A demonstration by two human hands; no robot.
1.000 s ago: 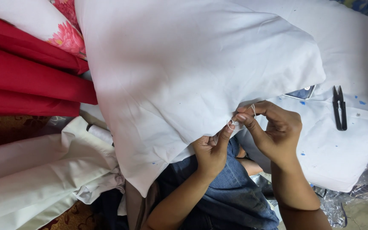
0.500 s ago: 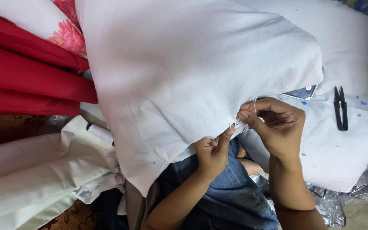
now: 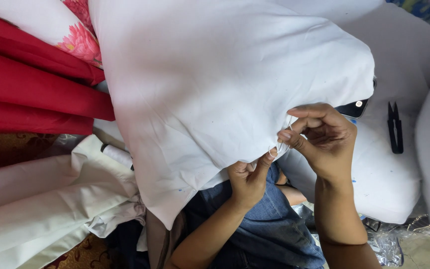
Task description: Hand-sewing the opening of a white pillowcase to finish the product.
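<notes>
A large stuffed white pillow (image 3: pixel 225 84) rests across my lap and fills the middle of the head view. My left hand (image 3: pixel 249 175) pinches the pillow's lower edge from below, thumb and fingers pressed on the seam. My right hand (image 3: pixel 319 137) grips the same edge just to the right, fingertips closed on the white fabric near the corner. A fine white thread seems to run between the two hands; no needle is visible. Blue jeans (image 3: pixel 269 224) show under my forearms.
Black thread snips (image 3: pixel 395 127) lie on another white pillow (image 3: pixel 389 189) at the right. A dark phone (image 3: pixel 354 107) peeks out under the pillow's corner. Red fabric (image 3: pixel 31 94) and floral cloth (image 3: pixel 80 40) lie at left, cream cloth (image 3: pixel 41 199) and a white thread spool (image 3: pixel 118 155) below.
My right hand has lifted slightly up and to the right along the pillow's edge. My left hand keeps its pinch on the seam.
</notes>
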